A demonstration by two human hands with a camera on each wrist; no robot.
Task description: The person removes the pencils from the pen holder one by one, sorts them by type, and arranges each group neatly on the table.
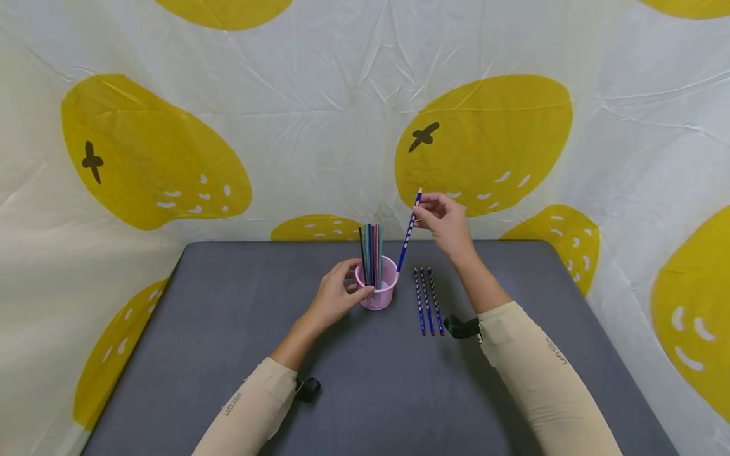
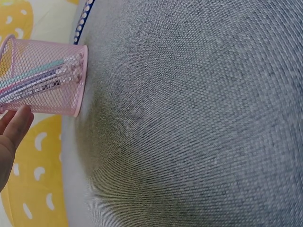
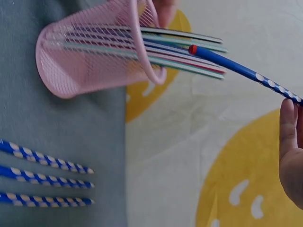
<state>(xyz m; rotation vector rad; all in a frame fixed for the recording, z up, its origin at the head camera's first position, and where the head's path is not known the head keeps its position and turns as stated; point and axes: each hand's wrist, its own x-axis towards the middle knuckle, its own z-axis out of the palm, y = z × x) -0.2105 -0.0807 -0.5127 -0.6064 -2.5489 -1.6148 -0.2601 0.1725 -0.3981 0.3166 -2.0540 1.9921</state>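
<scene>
A pink mesh cup (image 1: 377, 291) (image 2: 47, 78) (image 3: 90, 56) stands on the grey table (image 1: 365, 380) with several pencils upright in it. My left hand (image 1: 336, 296) grips the cup's left side. My right hand (image 1: 441, 221) pinches a blue white-dotted pencil (image 1: 409, 231) (image 3: 246, 71) in the air, tilted, its red-capped lower end just above the cup's right rim. Three more blue dotted pencils (image 1: 428, 301) (image 3: 45, 182) lie side by side on the table to the right of the cup, below my right hand.
A white cloth with big yellow lemon shapes (image 1: 485, 139) hangs behind and around the table. The table's edges run close to the cloth at left and right. Small dark wrist cameras (image 1: 463, 327) sit at both sleeves.
</scene>
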